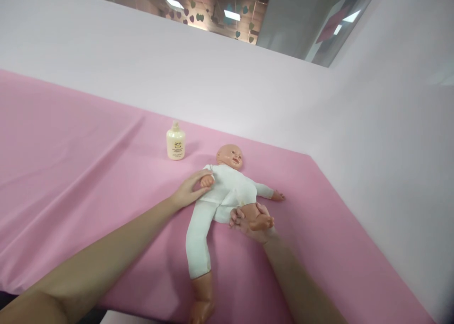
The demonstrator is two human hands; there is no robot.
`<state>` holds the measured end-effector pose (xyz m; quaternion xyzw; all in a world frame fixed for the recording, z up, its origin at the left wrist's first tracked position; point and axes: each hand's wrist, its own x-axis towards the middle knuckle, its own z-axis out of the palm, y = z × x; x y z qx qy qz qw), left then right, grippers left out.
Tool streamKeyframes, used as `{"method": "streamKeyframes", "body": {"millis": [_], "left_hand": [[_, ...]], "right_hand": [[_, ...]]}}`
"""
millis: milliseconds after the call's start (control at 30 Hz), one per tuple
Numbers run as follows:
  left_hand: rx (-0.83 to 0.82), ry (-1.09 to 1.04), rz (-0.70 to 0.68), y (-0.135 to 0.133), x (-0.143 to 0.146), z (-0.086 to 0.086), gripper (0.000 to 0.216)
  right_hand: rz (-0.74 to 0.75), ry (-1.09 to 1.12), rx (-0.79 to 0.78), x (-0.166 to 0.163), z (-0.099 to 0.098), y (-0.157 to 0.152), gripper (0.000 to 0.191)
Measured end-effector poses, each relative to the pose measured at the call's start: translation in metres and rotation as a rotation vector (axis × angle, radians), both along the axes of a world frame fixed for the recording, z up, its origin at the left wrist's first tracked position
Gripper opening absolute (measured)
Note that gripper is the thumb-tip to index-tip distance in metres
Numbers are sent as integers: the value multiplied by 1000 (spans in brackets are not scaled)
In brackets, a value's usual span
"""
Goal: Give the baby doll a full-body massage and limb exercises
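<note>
A baby doll (229,184) in a white cloth suit lies on its back, its head toward the wall. At its side, my left hand (187,190) is closed around the doll's arm, and the doll's small fist (207,180) shows between my thumb and fingers. My right hand (244,223) grips the doll's other leg near the ankle from below; that leg is bent up toward the belly, with the bare foot (261,222) showing above my palm. The doll's straight leg (198,248) points toward me, and its free arm (265,190) stretches out to the right.
A cream-coloured pump bottle (176,143) stands upright left of the doll's head. Beneath everything is a pink sheet (88,172) with creases at the left. A white wall (213,87) rises behind and at the right, with a window (213,12) above.
</note>
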<state>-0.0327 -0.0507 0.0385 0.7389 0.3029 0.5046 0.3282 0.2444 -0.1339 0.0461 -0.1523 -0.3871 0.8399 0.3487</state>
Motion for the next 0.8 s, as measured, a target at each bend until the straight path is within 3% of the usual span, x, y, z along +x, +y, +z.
{"method": "streamKeyframes", "body": {"millis": [200,333,433,467,500,633,800], "left_hand": [[-331,-546,181,15,-3,-2,44],[-511,-826,278,28,-9,-5,37],[-659,-967,352,33,-13,-6,30],[-708,-1008,375,34,-14,-5,27],[-749,-1044,392,35,-14,-5,25],[-792,-1096,398,34,-14,-2,27],[-748,-1045,404,32,-12,-3,32]], "right_hand": [[274,-20,266,5,-10,-3,57],[522,-128,313,1,1,0,58],[848,-334,360,-14,21,0,45],[1023,-327,389,-20,27,-2,43],[1081,-257,421,-26,31,-5,48],[898,-133,570,-37,37,-15,58],[940,-250,542,-25,41,-11,38]]}}
